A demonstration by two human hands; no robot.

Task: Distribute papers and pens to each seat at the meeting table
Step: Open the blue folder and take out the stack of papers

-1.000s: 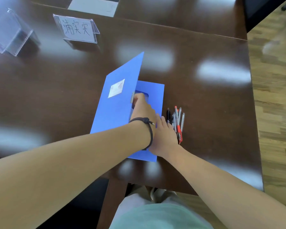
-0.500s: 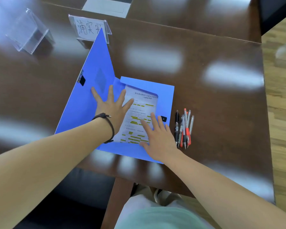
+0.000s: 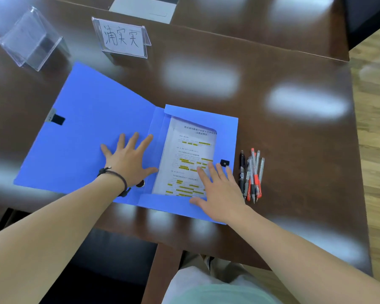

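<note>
Two flat hands: left hand (image 3: 127, 160), right hand (image 3: 221, 190) | one folder (image 3: 86, 137) | two nameplates (image 3: 122, 38)

left hand (image 3: 127, 160): flat, fingers spread | right hand (image 3: 221, 189): flat, palm down

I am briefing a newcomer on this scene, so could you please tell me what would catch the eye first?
The blue folder lies open at the table's near edge, with both hands flat on it: the left hand on its cover, the right hand on the yellow-highlighted papers. Just right lies a bunch of pens.
</note>
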